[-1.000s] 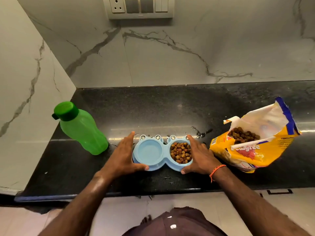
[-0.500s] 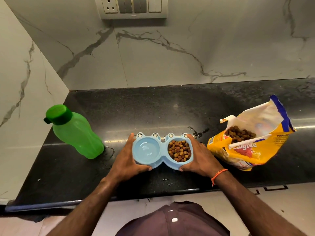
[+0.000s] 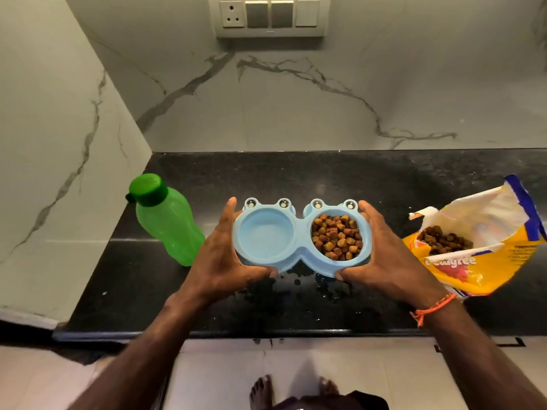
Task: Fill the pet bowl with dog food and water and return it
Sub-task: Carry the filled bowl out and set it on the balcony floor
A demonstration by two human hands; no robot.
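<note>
A light blue double pet bowl [image 3: 299, 253] is lifted off the black counter [image 3: 296, 179], held level between both hands. My left hand [image 3: 220, 261] grips its left end and my right hand [image 3: 387, 264] grips its right end. The right cup holds brown dog food kibble [image 3: 337, 239]; the left cup [image 3: 265, 236] looks filled with clear water. A closed green water bottle [image 3: 168, 220] stands on the counter to the left. An open yellow dog food bag [image 3: 485, 247] lies to the right, with kibble showing in its mouth.
Water drops [image 3: 296, 281] dot the counter under the bowl. Marble walls close the counter at the back and on the left. A switch panel [image 3: 270, 14] sits on the back wall. My bare feet [image 3: 293, 390] stand on the pale floor below the counter edge.
Both hands closed on the bowl's ends and raised it off the counter toward me. The bottle and the bag stayed where they were.
</note>
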